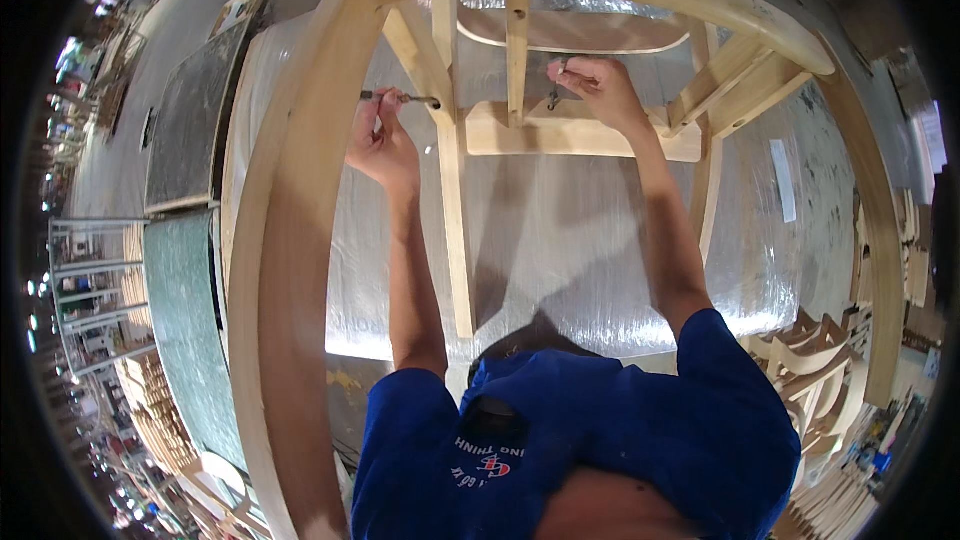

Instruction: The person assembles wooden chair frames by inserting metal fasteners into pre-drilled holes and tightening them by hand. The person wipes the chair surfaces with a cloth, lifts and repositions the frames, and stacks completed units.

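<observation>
A pale wooden chair frame (290, 190) stands around my two arms, with slats, corner braces and a crossbar (580, 138) inside it. My left hand (385, 140) is closed in a pinch on a slim dark metal rod (408, 98). The rod's far end meets a hole in the left corner brace (420, 50). Above the crossbar, my right hand (600, 88) pinches a small dark metal piece (553, 98) that points down at the crossbar's top face. Its exact kind is too small to make out.
Clear plastic film (560, 250) covers the surface beneath the frame. A curved board (580, 30) lies behind the crossbar. A green-topped table (190, 310) and a metal rack (95, 280) stand at left. Curved wooden parts (815, 370) are piled at lower right.
</observation>
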The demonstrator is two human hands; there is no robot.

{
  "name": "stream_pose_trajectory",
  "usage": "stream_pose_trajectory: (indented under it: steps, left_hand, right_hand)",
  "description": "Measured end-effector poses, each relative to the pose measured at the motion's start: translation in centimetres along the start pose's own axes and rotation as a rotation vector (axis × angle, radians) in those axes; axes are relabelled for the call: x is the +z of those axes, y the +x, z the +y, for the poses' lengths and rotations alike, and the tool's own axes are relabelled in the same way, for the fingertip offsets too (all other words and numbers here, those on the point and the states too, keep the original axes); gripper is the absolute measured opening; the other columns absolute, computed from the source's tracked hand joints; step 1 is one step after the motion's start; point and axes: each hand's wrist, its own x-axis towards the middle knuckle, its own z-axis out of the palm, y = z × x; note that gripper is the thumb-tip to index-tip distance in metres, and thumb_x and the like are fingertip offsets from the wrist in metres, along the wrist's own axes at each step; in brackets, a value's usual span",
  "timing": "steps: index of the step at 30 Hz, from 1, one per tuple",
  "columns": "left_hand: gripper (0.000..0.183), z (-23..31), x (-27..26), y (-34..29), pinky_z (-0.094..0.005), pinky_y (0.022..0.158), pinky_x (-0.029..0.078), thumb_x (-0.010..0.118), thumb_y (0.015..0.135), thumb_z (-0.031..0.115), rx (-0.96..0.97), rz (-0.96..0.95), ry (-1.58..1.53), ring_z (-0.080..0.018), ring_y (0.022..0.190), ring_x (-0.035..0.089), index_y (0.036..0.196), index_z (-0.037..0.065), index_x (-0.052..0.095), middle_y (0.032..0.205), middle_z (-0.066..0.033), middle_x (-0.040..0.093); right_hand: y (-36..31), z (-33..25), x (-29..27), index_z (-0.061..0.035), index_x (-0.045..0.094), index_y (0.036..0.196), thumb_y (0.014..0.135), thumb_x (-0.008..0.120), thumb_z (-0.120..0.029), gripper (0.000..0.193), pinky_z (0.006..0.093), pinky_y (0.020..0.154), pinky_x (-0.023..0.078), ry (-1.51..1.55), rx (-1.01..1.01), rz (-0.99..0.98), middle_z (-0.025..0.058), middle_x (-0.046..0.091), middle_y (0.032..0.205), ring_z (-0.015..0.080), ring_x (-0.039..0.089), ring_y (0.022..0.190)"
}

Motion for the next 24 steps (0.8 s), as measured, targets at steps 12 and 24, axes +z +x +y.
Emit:
stream_pose_trajectory:
  steps: [12, 24]
  left_hand:
    - [0.014, -3.3, 2.8, -2.9, -0.0321, 0.072, 0.049, 0.069, 0.079, -0.001, 0.19, 0.161, 0.031, -0.0214, 0.084, 0.061, 0.09, -0.004, 0.061, 0.093, -0.0135, 0.065]
    - [0.021, -2.2, 2.7, -3.0, -0.0281, 0.079, 0.05, 0.065, 0.085, 0.002, -0.05, 0.101, -0.214, -0.0181, 0.087, 0.062, 0.103, -0.008, 0.06, 0.097, -0.0152, 0.065]
  right_hand:
    - [0.3, 0.5, 2.3, 0.0004, 0.06, 0.084, 0.078, 0.076, -0.02, 0.026, 0.0248, 0.062, 0.048, -0.349, -0.085, 0.359, 0.0059, 0.063, 0.077, 0.0103, 0.054, 0.06]
    - [0.1, 0.7, 3.5, 0.0026, 0.059, 0.07, 0.077, 0.075, -0.008, 0.02, 0.0228, 0.063, 0.053, -0.166, 0.038, 0.388, 0.0039, 0.062, 0.066, 0.0084, 0.063, 0.069]
